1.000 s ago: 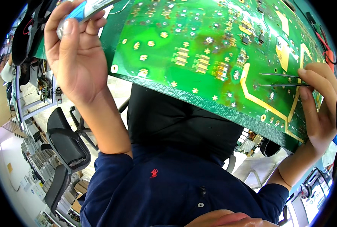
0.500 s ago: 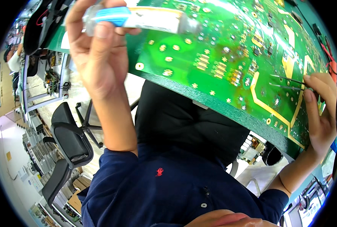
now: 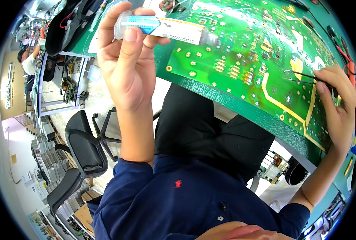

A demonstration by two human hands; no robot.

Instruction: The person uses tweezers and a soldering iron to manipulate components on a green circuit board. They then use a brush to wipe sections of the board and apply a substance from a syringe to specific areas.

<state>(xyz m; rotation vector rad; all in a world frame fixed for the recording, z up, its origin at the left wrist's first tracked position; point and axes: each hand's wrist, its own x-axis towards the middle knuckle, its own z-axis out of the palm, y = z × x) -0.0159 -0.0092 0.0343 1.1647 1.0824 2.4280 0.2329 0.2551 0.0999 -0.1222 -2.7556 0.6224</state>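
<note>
A clear plastic syringe (image 3: 182, 31) with a blue and white label lies nearly level in my left hand (image 3: 126, 66). Thumb and fingers close round its wide end, while its capped end points right, over the upper left of a large green circuit board (image 3: 204, 74). Black tweezers (image 3: 306, 77) are pinched in my right hand (image 3: 338, 102) at the board's right side. Their two tips are apart and point left over small parts, with nothing seen between them. Whether the tips touch the board I cannot tell. Brownish stains mark the board's middle.
Beneath the board lies a green mat (image 3: 210, 89), its near edge by my lap. A copper-wound coil (image 3: 168, 5) sits beyond the syringe. Red-handled tools (image 3: 351, 72) lie far right. A black office chair (image 3: 84, 140) stands left; a person (image 3: 29, 62) is farther off.
The whole view has shifted, so most things sit farther right. Against the board, the syringe has drawn slightly left and nearer to me. Both hands keep their holds.
</note>
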